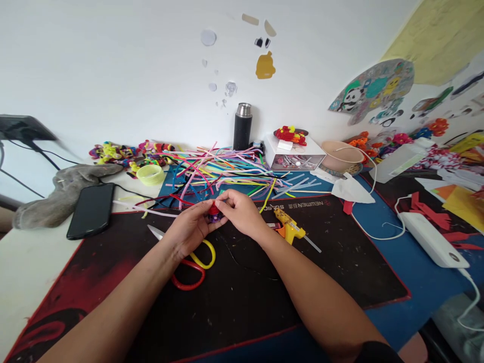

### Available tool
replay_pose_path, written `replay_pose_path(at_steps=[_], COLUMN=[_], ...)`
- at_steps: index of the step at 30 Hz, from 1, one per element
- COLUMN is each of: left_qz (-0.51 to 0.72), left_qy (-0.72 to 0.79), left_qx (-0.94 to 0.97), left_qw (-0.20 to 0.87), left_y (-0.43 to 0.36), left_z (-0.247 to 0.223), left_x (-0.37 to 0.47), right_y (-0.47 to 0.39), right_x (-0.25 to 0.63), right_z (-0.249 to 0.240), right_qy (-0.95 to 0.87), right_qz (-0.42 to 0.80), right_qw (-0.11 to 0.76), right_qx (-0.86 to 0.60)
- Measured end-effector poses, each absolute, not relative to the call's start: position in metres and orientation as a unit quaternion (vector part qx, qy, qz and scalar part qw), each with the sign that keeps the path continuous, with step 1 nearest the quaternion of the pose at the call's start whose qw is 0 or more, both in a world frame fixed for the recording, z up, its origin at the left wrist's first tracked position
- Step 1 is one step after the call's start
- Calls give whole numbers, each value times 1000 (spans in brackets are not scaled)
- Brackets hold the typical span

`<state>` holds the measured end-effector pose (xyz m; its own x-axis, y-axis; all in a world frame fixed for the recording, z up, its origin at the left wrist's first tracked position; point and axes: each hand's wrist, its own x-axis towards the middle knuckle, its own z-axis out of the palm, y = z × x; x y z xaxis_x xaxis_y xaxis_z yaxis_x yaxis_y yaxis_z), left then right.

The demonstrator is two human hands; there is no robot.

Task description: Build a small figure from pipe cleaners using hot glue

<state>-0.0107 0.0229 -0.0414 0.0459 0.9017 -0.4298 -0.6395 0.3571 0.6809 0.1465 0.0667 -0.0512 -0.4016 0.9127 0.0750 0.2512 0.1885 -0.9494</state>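
Between my two hands is a small red and purple fuzzy piece [215, 216], mostly covered by fingers, so its shape is unclear. My left hand [191, 227] grips it from the left. On the other side, the fingertips of my right hand [240, 214] pinch at its top. Scissors [188, 288] with one red and one yellow handle lie under my left hand on the black desk mat [234, 312]. Right of my hands rests a yellow glue gun [293, 232] with a clear glue stick poking out.
Behind my hands spreads a heap of colourful pipe cleaners [227, 169]. A black thermos [242, 127] and a white box [295, 156] stand by the wall. A phone [92, 210] lies at left, a white power bank [433, 239] with cables at right.
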Motion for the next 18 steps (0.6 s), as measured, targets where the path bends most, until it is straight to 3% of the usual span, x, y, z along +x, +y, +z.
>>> replay_pose_path(at_steps=[18], left_qz=[542], left_qy=[426], left_qx=[154], left_qw=[708], left_y=[22], left_z=[-38], left_x=[-10], right_y=[67], right_x=[146], right_z=[-51], right_qy=[-690], right_qz=[475], right_qw=[346], right_qx=[-423])
